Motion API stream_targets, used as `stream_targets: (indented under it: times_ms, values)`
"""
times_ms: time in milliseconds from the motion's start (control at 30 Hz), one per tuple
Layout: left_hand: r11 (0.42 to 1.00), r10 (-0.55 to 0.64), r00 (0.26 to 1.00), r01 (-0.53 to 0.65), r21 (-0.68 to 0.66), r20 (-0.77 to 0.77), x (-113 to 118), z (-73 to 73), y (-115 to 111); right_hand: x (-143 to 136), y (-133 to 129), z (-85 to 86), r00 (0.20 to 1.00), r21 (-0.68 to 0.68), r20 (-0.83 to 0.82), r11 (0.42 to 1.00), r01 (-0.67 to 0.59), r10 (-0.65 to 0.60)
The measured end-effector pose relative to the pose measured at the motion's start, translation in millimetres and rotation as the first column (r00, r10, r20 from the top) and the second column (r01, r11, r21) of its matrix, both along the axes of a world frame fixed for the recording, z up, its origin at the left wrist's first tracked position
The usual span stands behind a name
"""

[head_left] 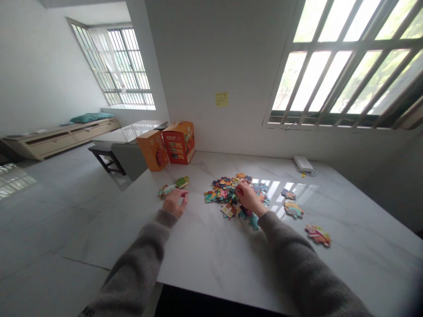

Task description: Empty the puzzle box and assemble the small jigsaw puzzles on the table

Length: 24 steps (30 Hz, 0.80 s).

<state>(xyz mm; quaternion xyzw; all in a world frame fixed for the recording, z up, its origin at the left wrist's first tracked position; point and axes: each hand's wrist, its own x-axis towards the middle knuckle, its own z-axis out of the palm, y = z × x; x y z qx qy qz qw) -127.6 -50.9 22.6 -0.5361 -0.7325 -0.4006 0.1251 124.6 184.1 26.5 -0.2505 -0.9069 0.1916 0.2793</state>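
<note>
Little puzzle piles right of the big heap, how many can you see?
3: a far pile, a middle pile just nearer, and a near pile closest to the person. The right sleeve may hide more.

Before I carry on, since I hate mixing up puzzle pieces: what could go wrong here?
The right sleeve passes close to the red group and could nudge it. The pile is heaped and overlapping at the right hand, so it might slide apart. The left hand is beside the green pieces and may bump them.
</note>
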Motion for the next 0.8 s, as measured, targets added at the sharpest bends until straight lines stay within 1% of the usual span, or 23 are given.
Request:
stream_targets:
  times_ms: [33,67,100,133,167,200,233,267,300,333,400,467,533,600,633,700,767,800]
  values:
    - [0.994,-0.102,0.993,0.104,-0.02,0.062,19,1.6,7,2,-8,1.0,0.998,-0.1,-0.062,0.995,-0.03,0.024]
    - [0.98,-0.187,0.97,0.194,-0.032,0.154,38,3.5,13,5,-18,2.2,0.992,-0.211,-0.118,0.975,-0.068,0.044]
    - [0.963,-0.253,0.931,0.267,-0.021,0.262,56,5.8,20,8,-29,3.7,0.984,-0.325,-0.172,0.939,-0.111,0.057]
    - [0.942,-0.314,0.878,0.337,0.0,0.362,73,8.3,26,11,-41,5.7,0.974,-0.438,-0.217,0.885,-0.157,0.065]
    - [0.917,-0.371,0.808,0.398,0.04,0.457,87,10.9,32,15,-53,8.1,0.966,-0.543,-0.244,0.815,-0.205,0.08]
    - [0.885,-0.426,0.722,0.456,0.088,0.545,99,13.1,38,18,-65,10.9,0.959,-0.624,-0.27,0.743,-0.242,0.085]
    - [0.856,-0.469,0.638,0.499,0.135,0.611,108,14.7,43,21,-75,13.8,0.952,-0.675,-0.291,0.685,-0.275,0.097]
    - [0.832,-0.497,0.567,0.526,0.177,0.657,115,15.2,47,23,-82,16.7,0.944,-0.698,-0.312,0.649,-0.301,0.103]
    - [0.816,-0.515,0.512,0.538,0.21,0.688,120,14.7,51,25,-88,19.1,0.936,-0.704,-0.335,0.633,-0.322,0.103]
    - [0.811,-0.52,0.472,0.535,0.237,0.712,123,13.0,55,27,-91,20.8,0.928,-0.698,-0.36,0.631,-0.338,0.1]
    - [0.827,-0.502,0.416,0.488,0.279,0.758,127,7.0,60,29,-92,21.0,0.915,-0.676,-0.394,0.647,-0.354,0.089]
    - [0.858,-0.467,0.372,0.412,0.307,0.802,129,-0.4,64,29,-89,17.1,0.914,-0.646,-0.397,0.684,-0.338,0.076]
    - [0.884,-0.43,0.362,0.354,0.304,0.827,129,-6.7,66,29,-85,11.0,0.925,-0.607,-0.378,0.742,-0.284,0.044]
    - [0.895,-0.403,0.394,0.357,0.266,0.826,129,-10.7,65,29,-80,5.3,0.931,-0.597,-0.364,0.771,-0.223,-0.012]
    - [0.894,-0.402,0.428,0.376,0.245,0.81,128,-11.6,64,30,-78,3.2,0.933,-0.606,-0.358,0.77,-0.198,-0.042]
    - [0.872,-0.439,0.535,0.448,0.198,0.722,126,-11.6,59,31,-75,0.6,0.934,-0.634,-0.347,0.755,-0.167,-0.084]
    - [0.841,-0.499,0.655,0.524,0.135,0.568,123,-10.3,54,31,-74,-0.5,0.94,-0.65,-0.331,0.743,-0.16,-0.087]
    - [0.829,-0.521,0.698,0.55,0.097,0.491,121,-9.6,52,31,-75,-1.0,0.944,-0.655,-0.323,0.738,-0.165,-0.075]
